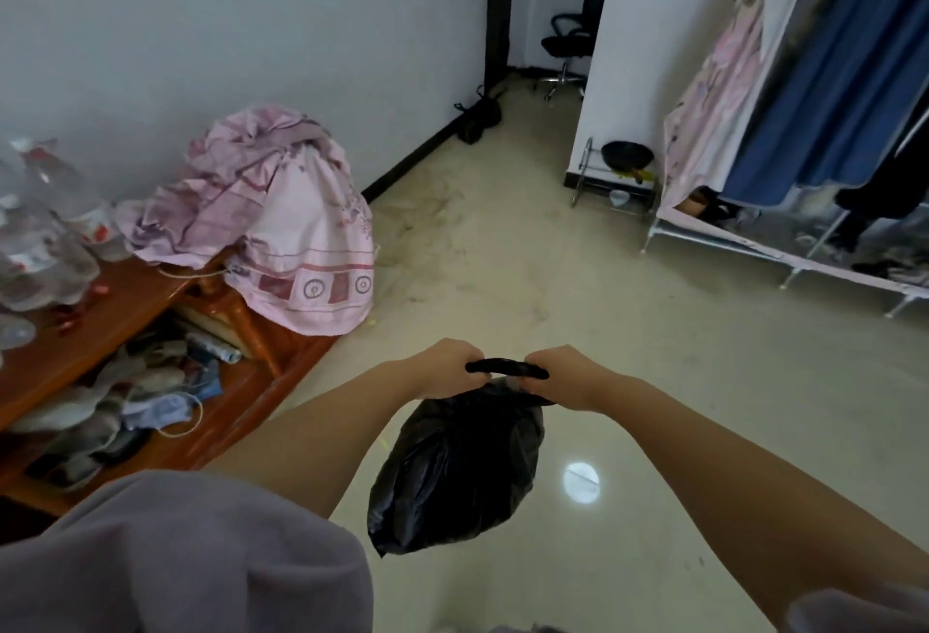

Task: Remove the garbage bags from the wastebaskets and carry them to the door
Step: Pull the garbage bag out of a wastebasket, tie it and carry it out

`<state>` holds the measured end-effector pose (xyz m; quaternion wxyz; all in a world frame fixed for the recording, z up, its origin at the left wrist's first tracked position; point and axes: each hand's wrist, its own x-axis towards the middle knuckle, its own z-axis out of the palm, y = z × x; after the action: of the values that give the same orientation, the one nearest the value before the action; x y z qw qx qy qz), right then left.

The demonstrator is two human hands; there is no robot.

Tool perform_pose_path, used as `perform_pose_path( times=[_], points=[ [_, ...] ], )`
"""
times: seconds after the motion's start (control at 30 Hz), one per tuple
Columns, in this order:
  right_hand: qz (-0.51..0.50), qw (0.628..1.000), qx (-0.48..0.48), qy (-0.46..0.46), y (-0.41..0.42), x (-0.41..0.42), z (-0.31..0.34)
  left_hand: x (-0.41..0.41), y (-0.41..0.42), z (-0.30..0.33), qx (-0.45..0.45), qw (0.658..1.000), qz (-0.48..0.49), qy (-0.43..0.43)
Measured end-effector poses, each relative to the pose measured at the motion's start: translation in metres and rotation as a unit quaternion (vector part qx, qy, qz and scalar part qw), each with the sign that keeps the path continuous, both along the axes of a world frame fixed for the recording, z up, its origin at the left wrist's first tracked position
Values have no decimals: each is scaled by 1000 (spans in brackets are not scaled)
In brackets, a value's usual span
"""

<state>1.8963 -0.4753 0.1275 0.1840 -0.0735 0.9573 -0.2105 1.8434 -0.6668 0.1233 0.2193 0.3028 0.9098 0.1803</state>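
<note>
You are holding the crumpled black plastic garbage bag point(455, 466) in front of you, clear of the pale glossy tiled floor point(628, 330). Your left hand point(442, 371) and right hand point(565, 376) each grip an end of the bag's twisted black neck, fingers curled round it, with a short taut strand stretched between them. It looks as if you are tying or tightening the top before walking on; no wastebasket is in view.

The main risk is the thin plastic: pull the two ends apart too hard and the neck may tear, spilling the load on the floor. If one hand slips off, the bag would swing and the mouth could open. A loose knot may come undone while you carry it.

Ahead, another small dark knotted bag point(477, 117) lies by the dark door frame point(499, 4), likely your drop point. The path runs between the red-brown wooden surface point(125, 300) draped with pink patterned cloth point(281, 215) and the fabric wardrobe point(804, 104); the shiny floor may be slippery.
</note>
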Motion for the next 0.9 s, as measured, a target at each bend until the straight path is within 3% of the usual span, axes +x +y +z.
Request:
perform_pose_path(
  times=[0.2, 0.57, 0.9],
  points=[
    [-29, 1000, 5, -7, 47, -144, -5, -154, 51, -6, -2, 999, -38, -4],
    [-2, 1000, 26, 8, 175, -452, 19, -450, 174, 9, 38, 999, -12, -5],
    [5, 999, 27, 18, 233, -715, 13, -703, 231, 6, 40, 999, 4, 6]
  ],
)
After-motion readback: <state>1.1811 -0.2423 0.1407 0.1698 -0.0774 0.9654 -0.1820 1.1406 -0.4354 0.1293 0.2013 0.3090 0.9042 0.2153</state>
